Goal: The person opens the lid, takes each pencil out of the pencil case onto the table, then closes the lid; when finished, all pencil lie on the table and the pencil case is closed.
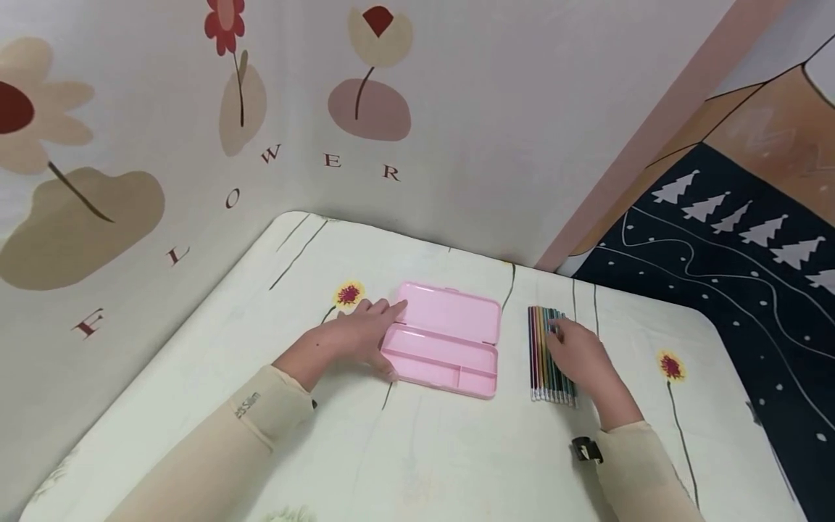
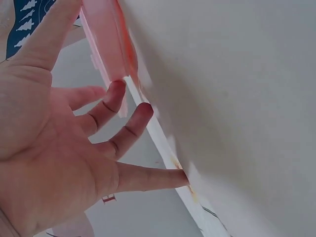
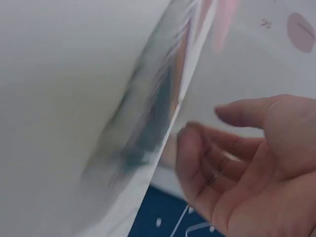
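Note:
An opened pink pencil case lies on the table, its compartment tray toward the person and its lid folded back. My left hand rests at the case's left side with fingers spread. In the left wrist view, the left hand has its thumb and fingertips against or close to the pink case. Right of the case, several coloured pencils lie side by side in a row. My right hand is over their right side, fingers loosely bent. The right wrist view shows that hand beside the blurred pencils, thumb apart from the fingers.
A white cloth with printed flowers covers the table. Behind and left stands a wall with flower drawings and letters. A dark printed panel with white trees is at the right.

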`<state>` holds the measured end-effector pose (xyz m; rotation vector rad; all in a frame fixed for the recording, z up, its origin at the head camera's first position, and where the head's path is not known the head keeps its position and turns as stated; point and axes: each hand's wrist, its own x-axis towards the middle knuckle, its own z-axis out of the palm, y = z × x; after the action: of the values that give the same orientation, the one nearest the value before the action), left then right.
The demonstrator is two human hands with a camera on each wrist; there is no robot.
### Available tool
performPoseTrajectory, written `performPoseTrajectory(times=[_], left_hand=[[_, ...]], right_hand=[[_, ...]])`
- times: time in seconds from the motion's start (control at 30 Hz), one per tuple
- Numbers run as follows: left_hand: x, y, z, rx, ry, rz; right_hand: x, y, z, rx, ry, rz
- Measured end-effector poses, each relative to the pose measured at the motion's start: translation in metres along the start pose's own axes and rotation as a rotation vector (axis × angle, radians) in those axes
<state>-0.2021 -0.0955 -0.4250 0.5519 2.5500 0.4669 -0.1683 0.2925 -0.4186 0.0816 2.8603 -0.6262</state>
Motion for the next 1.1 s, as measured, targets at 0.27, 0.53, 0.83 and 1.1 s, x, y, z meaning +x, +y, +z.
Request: performPoseTrajectory(times=[0.27, 0.53, 0.83, 1.1], left_hand=[[-0.003, 0.001, 0.003, -0.071, 0.033, -0.018], [-0.006, 0.003, 0.0, -0.033, 0.069, -0.011], [-0.008, 0.001, 0.0, 0.013, 0.069, -0.033], [-0.007, -0.001, 0.002, 0.071, 0.063, -0.017]], right_hand=[[0.017, -0.035, 0.015, 0.195, -0.103, -0.094], [0.028, -0.049, 0.024, 0.298, -0.113, -0.102], [0.013, -0.053, 0.016, 0.368, 0.022, -0.161], [-0.003, -0.054, 0.011, 0.24, -0.045, -0.289]])
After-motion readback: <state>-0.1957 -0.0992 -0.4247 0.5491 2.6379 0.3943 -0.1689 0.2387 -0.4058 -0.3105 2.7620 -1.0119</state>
